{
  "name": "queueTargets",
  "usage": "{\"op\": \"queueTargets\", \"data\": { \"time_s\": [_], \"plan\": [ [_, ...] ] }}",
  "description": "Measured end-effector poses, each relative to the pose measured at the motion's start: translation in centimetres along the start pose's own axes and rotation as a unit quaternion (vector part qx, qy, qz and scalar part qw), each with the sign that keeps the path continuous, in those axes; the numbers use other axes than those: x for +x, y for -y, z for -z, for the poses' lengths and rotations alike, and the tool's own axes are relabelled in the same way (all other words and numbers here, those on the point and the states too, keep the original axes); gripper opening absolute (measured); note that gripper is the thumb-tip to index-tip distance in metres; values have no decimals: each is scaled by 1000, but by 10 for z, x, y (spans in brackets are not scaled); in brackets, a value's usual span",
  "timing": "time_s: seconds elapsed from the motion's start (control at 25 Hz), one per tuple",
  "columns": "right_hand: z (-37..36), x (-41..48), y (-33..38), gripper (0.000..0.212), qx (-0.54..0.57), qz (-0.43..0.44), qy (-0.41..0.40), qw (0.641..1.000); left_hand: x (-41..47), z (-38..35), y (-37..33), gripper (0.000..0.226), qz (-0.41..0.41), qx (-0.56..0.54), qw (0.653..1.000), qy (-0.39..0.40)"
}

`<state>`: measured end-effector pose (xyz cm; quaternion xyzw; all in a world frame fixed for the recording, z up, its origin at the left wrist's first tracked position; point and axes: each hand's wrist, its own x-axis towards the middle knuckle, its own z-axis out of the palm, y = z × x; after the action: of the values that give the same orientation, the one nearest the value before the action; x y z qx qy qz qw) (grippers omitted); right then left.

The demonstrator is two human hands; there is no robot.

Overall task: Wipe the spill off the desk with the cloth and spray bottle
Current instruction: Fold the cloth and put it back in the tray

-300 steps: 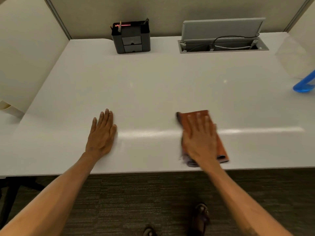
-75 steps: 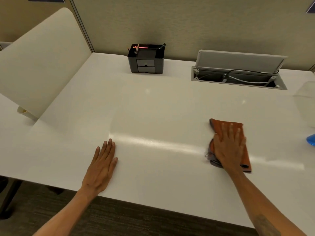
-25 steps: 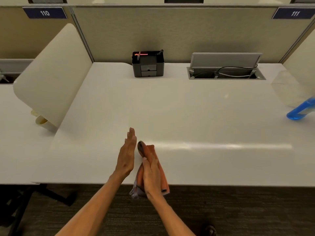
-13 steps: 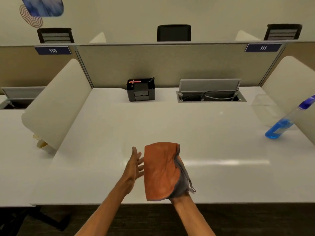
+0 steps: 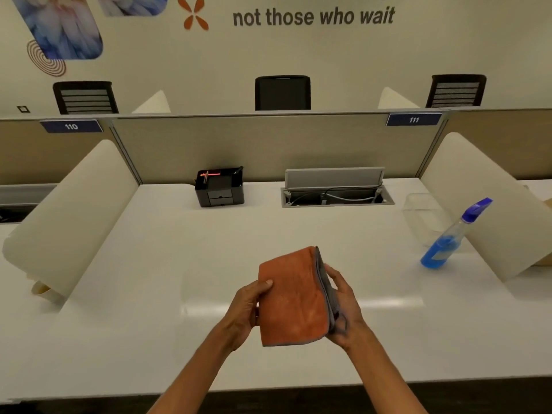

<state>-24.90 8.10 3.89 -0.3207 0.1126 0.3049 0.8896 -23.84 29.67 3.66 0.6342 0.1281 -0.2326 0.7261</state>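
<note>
A folded orange cloth (image 5: 291, 297) with a grey underside is held up above the white desk (image 5: 179, 264), near its front edge. My left hand (image 5: 248, 309) grips the cloth's left edge with the thumb on top. My right hand (image 5: 343, 309) holds the right, grey edge. A spray bottle (image 5: 448, 237) with blue liquid and a blue nozzle stands on the desk at the far right, well away from both hands. I see no spill on the desk surface.
A black desk organiser (image 5: 219, 189) stands at the back of the desk. An open cable hatch (image 5: 336, 194) lies to its right. Cream side dividers (image 5: 71, 216) flank the desk. A clear plastic container (image 5: 424, 216) stands behind the bottle.
The cloth has come off the desk and is lifted. My left hand, open beside it half a second ago, has now closed on its left edge. The view has tilted upward.
</note>
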Motion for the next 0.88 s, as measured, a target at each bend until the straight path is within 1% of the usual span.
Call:
{"op": "queueTargets", "data": {
  "time_s": [0.08,0.16,0.24,0.4,0.48,0.52,0.56,0.64,0.68,0.72,0.76,0.8,0.84,0.88],
  "plan": [
    [3,-8,22,54,-76,-15,-46,996,6,-14,-13,36,-4,32,999,9],
    [5,-15,45,52,-189,-2,-95,977,10,-28,-24,40,-12,44,999,19],
    [10,-19,65,53,-250,19,-123,960,14,-42,-36,40,-25,47,998,27],
    [17,-25,96,45,-291,81,-127,945,18,-64,-54,29,-69,62,995,48],
    [24,-28,107,33,-301,126,-126,937,18,-69,-61,22,-97,73,992,36],
    [28,-31,110,22,-302,143,-115,936,17,-71,-63,17,-111,80,990,41],
    [31,-34,113,18,-303,157,-101,934,16,-74,-65,18,-126,90,987,50],
    [38,-39,117,34,-317,180,-90,927,16,-80,-68,31,-147,96,983,57],
    [41,-41,119,35,-325,189,-91,922,15,-84,-69,27,-152,91,983,57],
    [45,-43,121,32,-328,200,-91,919,16,-86,-67,18,-158,81,982,59],
    [48,-46,123,28,-329,211,-91,916,15,-89,-67,14,-167,73,981,62],
    [51,-49,126,26,-325,219,-89,916,15,-92,-65,25,-166,64,982,68],
    [54,-53,128,27,-320,221,-86,917,15,-95,-64,35,-147,50,985,73],
    [57,-55,130,29,-318,218,-84,919,15,-98,-61,39,-127,40,988,82]
  ]
}}
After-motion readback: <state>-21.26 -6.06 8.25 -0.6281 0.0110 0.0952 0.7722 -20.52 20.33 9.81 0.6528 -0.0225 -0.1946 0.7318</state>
